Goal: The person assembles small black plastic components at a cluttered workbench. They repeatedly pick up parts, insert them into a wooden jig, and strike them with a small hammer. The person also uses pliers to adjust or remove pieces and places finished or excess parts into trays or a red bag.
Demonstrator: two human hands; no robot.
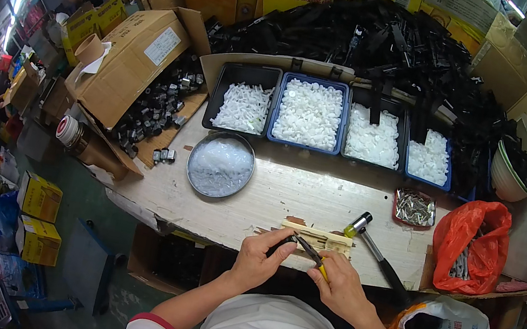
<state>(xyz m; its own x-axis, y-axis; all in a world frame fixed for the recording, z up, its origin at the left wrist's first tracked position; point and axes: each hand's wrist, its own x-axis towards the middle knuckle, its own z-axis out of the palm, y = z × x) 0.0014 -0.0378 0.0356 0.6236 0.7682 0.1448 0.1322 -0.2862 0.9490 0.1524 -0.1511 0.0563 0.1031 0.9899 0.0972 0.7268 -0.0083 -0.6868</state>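
At the table's near edge my left hand [261, 255] is closed, thumb against fingers, on a small black part [291, 240] mostly hidden by the fingers. Pliers [309, 249] with yellow grips lie in my right hand [342, 284], which is wrapped round the handles. The jaws of the pliers reach to the black part. Just behind both hands is a cream-coloured jig block [336, 242]. To its right rests a hammer [374, 248] with a black handle and a yellow-and-metal head.
Bins of small white plastic parts [309, 113] line the back. A round pan [220, 166] of clear pieces stands left. Right are a tray of metal pins [414, 208] and a red bag [471, 245]. Black strips [366, 36] pile up behind; a cardboard box [128, 67] leans left.
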